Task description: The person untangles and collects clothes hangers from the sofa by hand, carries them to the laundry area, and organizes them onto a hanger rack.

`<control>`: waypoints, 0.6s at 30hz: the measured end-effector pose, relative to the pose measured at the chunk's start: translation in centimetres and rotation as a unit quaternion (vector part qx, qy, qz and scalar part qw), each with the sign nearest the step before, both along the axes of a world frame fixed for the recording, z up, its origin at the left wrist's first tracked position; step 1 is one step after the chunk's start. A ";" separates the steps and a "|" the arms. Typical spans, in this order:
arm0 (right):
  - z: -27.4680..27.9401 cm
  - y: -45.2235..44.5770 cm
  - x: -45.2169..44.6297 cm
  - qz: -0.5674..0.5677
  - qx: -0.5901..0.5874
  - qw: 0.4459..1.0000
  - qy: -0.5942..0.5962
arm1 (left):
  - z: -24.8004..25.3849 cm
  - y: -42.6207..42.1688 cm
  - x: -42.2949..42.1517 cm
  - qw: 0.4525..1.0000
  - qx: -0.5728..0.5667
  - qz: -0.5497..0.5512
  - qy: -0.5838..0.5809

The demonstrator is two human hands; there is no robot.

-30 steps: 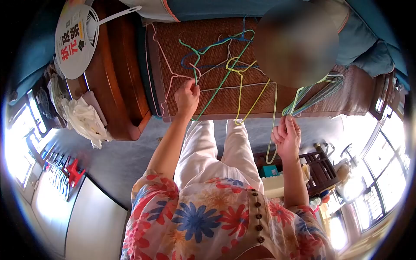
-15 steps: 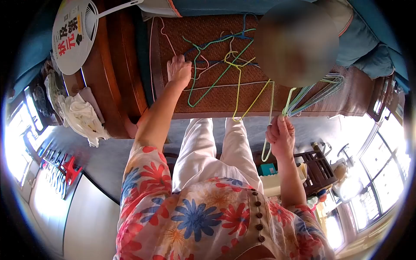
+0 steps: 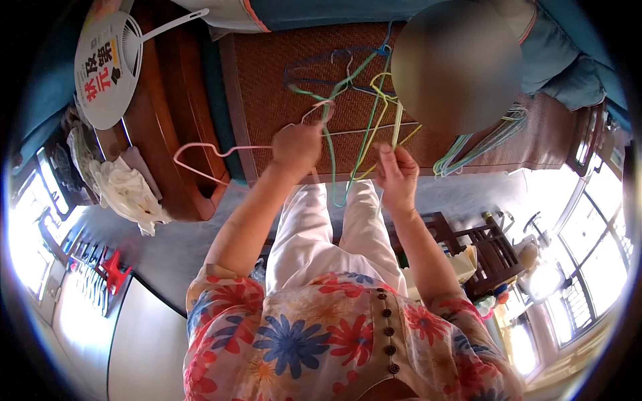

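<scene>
My left hand (image 3: pixel 297 148) is closed on a pink hanger (image 3: pixel 224 152), whose body sticks out to the left past the seat edge. My right hand (image 3: pixel 399 175) pinches a pale green hanger (image 3: pixel 398 123) seen nearly edge-on. Between my hands a green hanger (image 3: pixel 332 157) and a yellow hanger (image 3: pixel 372 147) cross each other. A dark blue hanger (image 3: pixel 294 63) lies farther back on the woven seat mat (image 3: pixel 257 80), with a whitish hanger hook (image 3: pixel 349 63) beside it.
A bundle of pale green and blue hangers (image 3: pixel 478 144) lies at the right. A round blur covers part of the seat. At the left are a white hand fan (image 3: pixel 107 73), white cloth (image 3: pixel 127 190) and a wooden armrest (image 3: pixel 167 134). Teal cushions (image 3: pixel 568 73) line the back.
My left hand has moved right and nearer me, swinging the pink hanger off the mat. My right hand has come left and up with the pale green hanger. The green hanger has shifted right.
</scene>
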State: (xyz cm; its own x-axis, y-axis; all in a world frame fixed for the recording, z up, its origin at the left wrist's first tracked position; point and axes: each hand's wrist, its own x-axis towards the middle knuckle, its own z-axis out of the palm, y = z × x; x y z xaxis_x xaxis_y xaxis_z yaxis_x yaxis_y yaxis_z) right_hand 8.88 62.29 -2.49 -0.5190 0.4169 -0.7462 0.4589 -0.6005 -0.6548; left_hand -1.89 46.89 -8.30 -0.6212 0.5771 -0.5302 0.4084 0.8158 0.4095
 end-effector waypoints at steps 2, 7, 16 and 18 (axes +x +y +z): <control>0.8 1.4 0.5 -0.012 0.006 1.000 0.000 | -1.8 -3.3 -0.5 0.999 -0.052 0.009 -0.009; 2.3 3.4 1.1 -0.009 0.017 1.000 -0.011 | -1.1 -7.4 -4.1 0.971 -0.220 0.018 -0.087; 3.4 4.6 3.3 -0.029 0.028 0.999 0.037 | 0.6 -3.4 -5.9 0.895 -0.228 -0.146 -0.353; 3.2 5.2 4.0 -0.027 0.009 0.997 0.076 | 1.5 -2.5 -4.9 0.897 -0.257 -0.310 -0.182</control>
